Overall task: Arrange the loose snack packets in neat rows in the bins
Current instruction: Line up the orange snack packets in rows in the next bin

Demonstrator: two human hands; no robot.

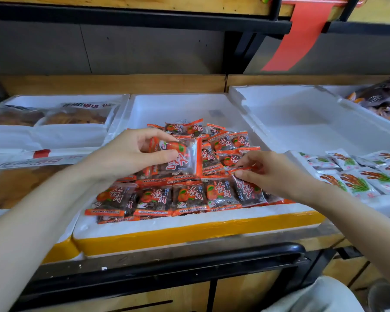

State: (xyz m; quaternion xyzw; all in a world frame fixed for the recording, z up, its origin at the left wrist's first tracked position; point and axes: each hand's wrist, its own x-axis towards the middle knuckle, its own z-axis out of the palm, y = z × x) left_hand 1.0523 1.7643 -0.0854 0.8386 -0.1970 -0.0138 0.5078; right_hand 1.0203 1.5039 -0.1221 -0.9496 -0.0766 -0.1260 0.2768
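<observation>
Several white foam bins stand side by side. The middle bin [167, 224] holds orange-edged snack packets [189, 197]: a neat row along its near wall, a loose heap behind. The left hand [131, 154] pinches one packet [181, 157] above the heap. The right hand [273, 174] pinches the row's rightmost packet [248, 191]. The left bin [65, 97] holds clear bags of brown snacks [77, 115], and the right bin [279, 104] holds white packets [356, 183].

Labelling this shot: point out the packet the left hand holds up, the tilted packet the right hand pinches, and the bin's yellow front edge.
Raised packet [186, 159]: head view, its clear front.
Tilted packet [249, 190]: head view, its dark middle.
Yellow front edge [189, 237]: head view, mid-length.
</observation>
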